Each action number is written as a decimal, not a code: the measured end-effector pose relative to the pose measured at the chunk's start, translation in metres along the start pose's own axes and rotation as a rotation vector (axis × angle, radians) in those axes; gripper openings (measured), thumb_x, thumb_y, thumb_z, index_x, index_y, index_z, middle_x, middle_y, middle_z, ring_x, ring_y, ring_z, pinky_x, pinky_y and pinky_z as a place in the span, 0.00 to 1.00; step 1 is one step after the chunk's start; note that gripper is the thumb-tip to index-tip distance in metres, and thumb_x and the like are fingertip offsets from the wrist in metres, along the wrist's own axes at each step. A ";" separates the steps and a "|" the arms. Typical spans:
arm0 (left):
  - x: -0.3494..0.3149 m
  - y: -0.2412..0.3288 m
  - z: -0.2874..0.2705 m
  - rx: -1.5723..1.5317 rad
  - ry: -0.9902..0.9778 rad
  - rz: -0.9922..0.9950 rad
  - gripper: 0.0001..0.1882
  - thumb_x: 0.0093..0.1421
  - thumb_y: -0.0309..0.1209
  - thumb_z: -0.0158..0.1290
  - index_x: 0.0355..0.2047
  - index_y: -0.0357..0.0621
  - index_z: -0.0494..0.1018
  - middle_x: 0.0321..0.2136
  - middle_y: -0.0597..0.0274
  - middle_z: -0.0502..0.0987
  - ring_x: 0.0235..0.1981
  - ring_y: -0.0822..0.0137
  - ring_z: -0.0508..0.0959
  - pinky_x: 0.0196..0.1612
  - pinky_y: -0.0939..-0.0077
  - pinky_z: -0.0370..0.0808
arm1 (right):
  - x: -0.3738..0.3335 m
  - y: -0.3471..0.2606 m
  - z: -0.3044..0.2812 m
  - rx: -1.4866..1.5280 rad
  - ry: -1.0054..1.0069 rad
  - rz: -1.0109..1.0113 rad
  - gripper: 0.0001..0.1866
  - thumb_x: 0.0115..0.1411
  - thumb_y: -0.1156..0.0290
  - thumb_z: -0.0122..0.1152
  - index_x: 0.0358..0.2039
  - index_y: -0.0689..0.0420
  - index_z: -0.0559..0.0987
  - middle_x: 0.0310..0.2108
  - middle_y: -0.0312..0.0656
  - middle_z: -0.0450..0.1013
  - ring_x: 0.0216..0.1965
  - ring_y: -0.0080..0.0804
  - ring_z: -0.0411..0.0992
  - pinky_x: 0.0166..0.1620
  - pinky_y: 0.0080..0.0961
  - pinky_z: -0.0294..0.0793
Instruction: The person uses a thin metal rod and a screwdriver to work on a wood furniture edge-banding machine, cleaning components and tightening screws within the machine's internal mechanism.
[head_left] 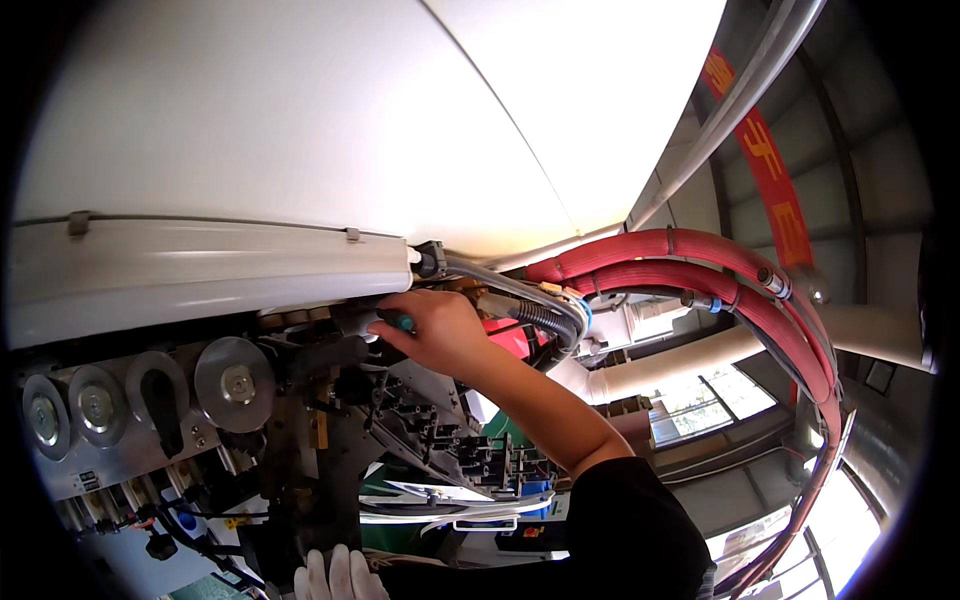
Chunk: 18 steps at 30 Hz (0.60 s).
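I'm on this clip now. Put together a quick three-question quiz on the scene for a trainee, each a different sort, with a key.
1. Multiple choice: In the picture, on which side of the right hand do the thick red hoses show?
A) Left
B) Right
C) Directly below

2. True or false: The right hand is gloved.

3. Count: How many round discs stand in a row on the metal panel at the left?

Key:
1. B.
2. False; it is bare, and holds a teal object mostly hidden by the grip.
3. Four.
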<state>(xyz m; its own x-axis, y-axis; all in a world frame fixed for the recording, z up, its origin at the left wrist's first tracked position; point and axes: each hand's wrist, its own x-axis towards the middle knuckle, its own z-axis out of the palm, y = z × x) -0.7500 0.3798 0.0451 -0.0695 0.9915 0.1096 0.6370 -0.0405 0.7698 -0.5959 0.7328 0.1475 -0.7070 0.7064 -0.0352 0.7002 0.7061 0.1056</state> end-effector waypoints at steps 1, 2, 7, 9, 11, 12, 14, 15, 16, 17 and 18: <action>0.000 0.001 0.002 0.004 0.012 -0.004 0.19 0.63 0.40 0.58 0.53 0.49 0.79 0.57 0.62 0.79 0.60 0.49 0.76 0.61 0.47 0.70 | 0.000 -0.001 -0.002 0.000 -0.049 0.038 0.19 0.62 0.53 0.72 0.42 0.56 0.86 0.31 0.45 0.82 0.32 0.46 0.81 0.36 0.38 0.80; 0.001 0.002 0.001 0.012 0.010 -0.011 0.19 0.63 0.40 0.58 0.53 0.50 0.79 0.56 0.63 0.80 0.60 0.49 0.76 0.60 0.47 0.71 | 0.002 -0.002 0.000 0.004 -0.074 0.053 0.18 0.62 0.54 0.72 0.41 0.56 0.86 0.31 0.45 0.82 0.32 0.46 0.81 0.37 0.39 0.80; 0.004 0.000 -0.001 0.032 0.020 0.036 0.18 0.65 0.40 0.55 0.52 0.50 0.80 0.55 0.63 0.80 0.57 0.50 0.78 0.59 0.48 0.71 | 0.005 -0.008 -0.004 0.000 -0.182 0.120 0.14 0.62 0.58 0.70 0.37 0.56 0.85 0.31 0.45 0.81 0.33 0.48 0.81 0.37 0.41 0.80; 0.006 -0.001 0.001 0.044 0.029 0.040 0.17 0.66 0.41 0.54 0.52 0.51 0.80 0.54 0.64 0.81 0.57 0.51 0.78 0.58 0.48 0.72 | 0.007 -0.008 -0.007 -0.003 -0.170 0.098 0.12 0.61 0.59 0.70 0.37 0.55 0.84 0.31 0.46 0.81 0.32 0.48 0.81 0.37 0.41 0.80; 0.005 -0.001 0.002 0.061 0.035 0.047 0.17 0.67 0.41 0.53 0.51 0.51 0.80 0.54 0.64 0.81 0.56 0.51 0.78 0.57 0.48 0.73 | 0.010 -0.010 -0.012 0.029 -0.175 0.086 0.10 0.61 0.61 0.68 0.35 0.54 0.84 0.29 0.46 0.80 0.32 0.49 0.80 0.37 0.43 0.80; 0.005 -0.001 0.002 0.062 0.035 0.043 0.16 0.67 0.41 0.53 0.51 0.51 0.80 0.54 0.64 0.81 0.56 0.51 0.78 0.57 0.49 0.73 | 0.012 -0.011 -0.016 0.046 -0.182 0.086 0.10 0.61 0.61 0.68 0.34 0.54 0.84 0.28 0.46 0.80 0.32 0.50 0.80 0.38 0.44 0.80; 0.005 -0.001 0.003 0.062 0.036 0.038 0.16 0.67 0.41 0.53 0.51 0.51 0.80 0.54 0.64 0.81 0.56 0.51 0.78 0.56 0.49 0.73 | 0.014 -0.011 -0.023 0.059 -0.179 0.099 0.09 0.61 0.62 0.67 0.32 0.54 0.83 0.28 0.46 0.79 0.33 0.50 0.80 0.38 0.46 0.80; 0.006 -0.001 0.003 0.058 0.027 0.036 0.16 0.67 0.41 0.52 0.50 0.51 0.80 0.53 0.64 0.81 0.56 0.51 0.78 0.56 0.49 0.73 | 0.015 -0.010 -0.025 0.049 -0.174 0.098 0.09 0.61 0.62 0.67 0.32 0.55 0.83 0.28 0.46 0.79 0.33 0.50 0.80 0.38 0.46 0.80; 0.006 -0.002 0.003 0.054 0.019 0.034 0.16 0.67 0.41 0.52 0.50 0.51 0.80 0.53 0.64 0.81 0.56 0.51 0.79 0.56 0.49 0.73 | 0.017 -0.009 -0.026 0.040 -0.169 0.096 0.09 0.61 0.62 0.67 0.32 0.55 0.83 0.28 0.45 0.79 0.33 0.50 0.80 0.38 0.45 0.80; 0.006 -0.002 0.003 0.049 0.011 0.036 0.16 0.68 0.41 0.52 0.50 0.51 0.80 0.53 0.64 0.81 0.56 0.51 0.79 0.56 0.49 0.73 | 0.017 -0.008 -0.027 0.027 -0.161 0.097 0.10 0.61 0.62 0.67 0.32 0.55 0.83 0.28 0.45 0.79 0.33 0.50 0.80 0.38 0.45 0.80; 0.006 -0.002 0.003 0.048 0.014 0.029 0.16 0.68 0.41 0.51 0.50 0.51 0.80 0.53 0.64 0.81 0.56 0.51 0.79 0.56 0.49 0.73 | 0.018 -0.007 -0.026 0.041 -0.165 0.091 0.10 0.61 0.62 0.67 0.32 0.55 0.83 0.27 0.45 0.79 0.32 0.50 0.80 0.38 0.45 0.80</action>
<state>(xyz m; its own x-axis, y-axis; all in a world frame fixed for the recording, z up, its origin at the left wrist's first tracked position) -0.7489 0.3864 0.0426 -0.0609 0.9882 0.1405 0.6747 -0.0630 0.7354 -0.6154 0.7393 0.1720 -0.6172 0.7635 -0.1901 0.7663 0.6381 0.0753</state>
